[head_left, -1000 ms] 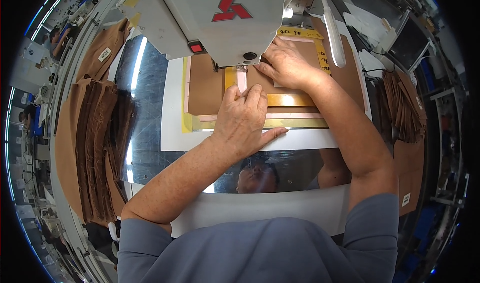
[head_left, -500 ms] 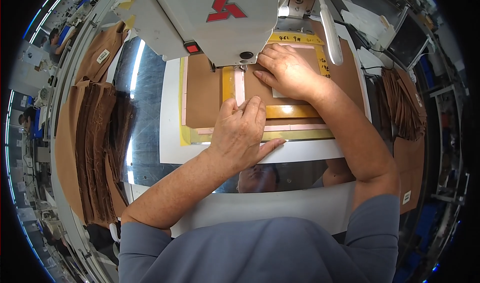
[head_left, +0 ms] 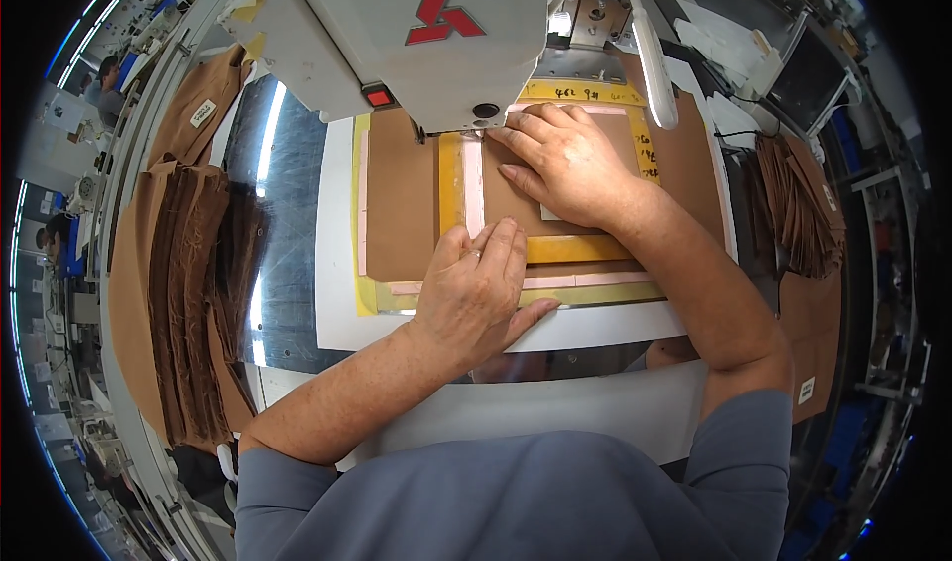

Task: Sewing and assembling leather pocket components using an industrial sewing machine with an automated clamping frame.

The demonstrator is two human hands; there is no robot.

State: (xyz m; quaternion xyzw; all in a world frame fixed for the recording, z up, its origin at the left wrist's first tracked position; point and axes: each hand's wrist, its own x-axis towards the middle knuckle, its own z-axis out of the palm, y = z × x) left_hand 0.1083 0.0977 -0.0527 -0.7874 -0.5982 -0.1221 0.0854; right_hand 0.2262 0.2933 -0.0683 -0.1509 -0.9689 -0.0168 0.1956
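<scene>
Under the grey sewing machine head [head_left: 426, 60] lies a sewing template with a yellow frame [head_left: 580, 250] and pink strips [head_left: 473, 186]. Brown fabric [head_left: 402, 189] shows inside and around the frame. My left hand [head_left: 468, 288] presses flat near the frame's lower left corner, fingers stretched forward and thumb apart. Farther back, my right hand [head_left: 573, 165] rests on the fabric within the frame, fingers extended toward the needle area. That hand partly covers a small pale patch [head_left: 547, 213]. Neither hand grips anything; the needle tip is too small to make out.
A thick stack of brown fabric pieces [head_left: 188, 303] lies at the left, with more brown pieces [head_left: 801, 204] at the right. Beneath the template is a white sheet [head_left: 342, 303] on a shiny metal table [head_left: 288, 194]. A dark monitor [head_left: 815, 65] stands at the far right.
The template, fabric and white sheet have slid toward me under the machine head. Both my hands have moved nearer along with them, still lying flat.
</scene>
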